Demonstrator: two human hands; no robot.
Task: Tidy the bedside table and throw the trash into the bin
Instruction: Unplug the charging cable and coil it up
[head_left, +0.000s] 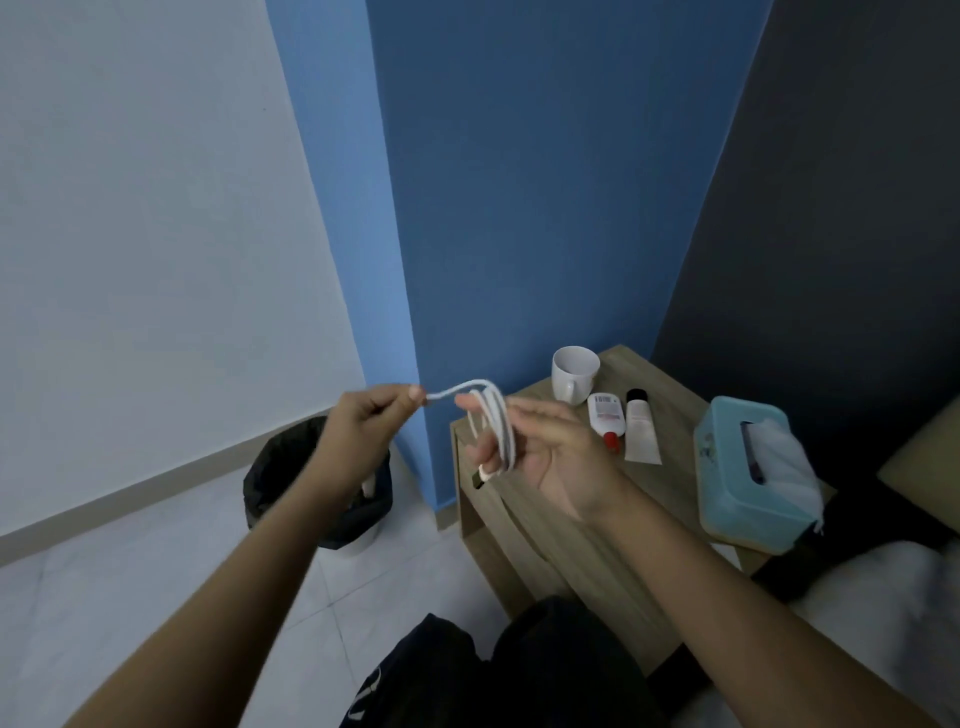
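Above the near left corner of the tabletop (670, 499), both hands hold a white cable (500, 431) in the air. The right hand (545, 457) is spread, palm turned inward and fingers straight, with the cable looped several times round those fingers. The left hand (363, 431), just beside it, pinches the cable's free end between thumb and forefinger, its other fingers curled.

On the floor (130, 597) off the tabletop's left edge stands a bin (280, 467) lined with a black bag.

A teal tissue box (737, 467) sits at the right edge. Mid-tabletop, a white bottle (605, 413) with a red cap and a pale tube (642, 434) with a black cap lie side by side. A white mug (574, 374) stands upright at the far left corner.
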